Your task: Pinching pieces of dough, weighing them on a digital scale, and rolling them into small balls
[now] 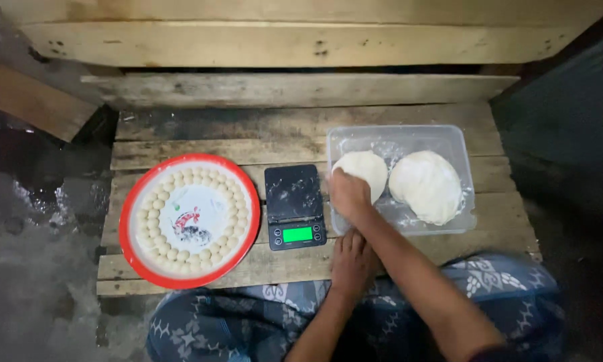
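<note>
My right hand (348, 192) reaches into a clear plastic container (395, 131) and grips the near edge of the left dough lump (370, 167). A second, larger dough lump (427, 186) lies beside it on the right. My left hand (352, 263) rests flat on the wooden platform (281, 127), just in front of the container and to the right of a small black digital scale (295, 206) whose display glows green. Nothing sits on the scale. To the left, a round red-rimmed tray (130, 201) holds several small dough balls (155, 201) set in rings along its edge.
Rough wooden planks (295, 43) rise like a step behind the platform. Wet grey ground (40, 268) lies to the left and a dark floor to the right. My knees in patterned blue cloth (248, 322) sit against the platform's front edge.
</note>
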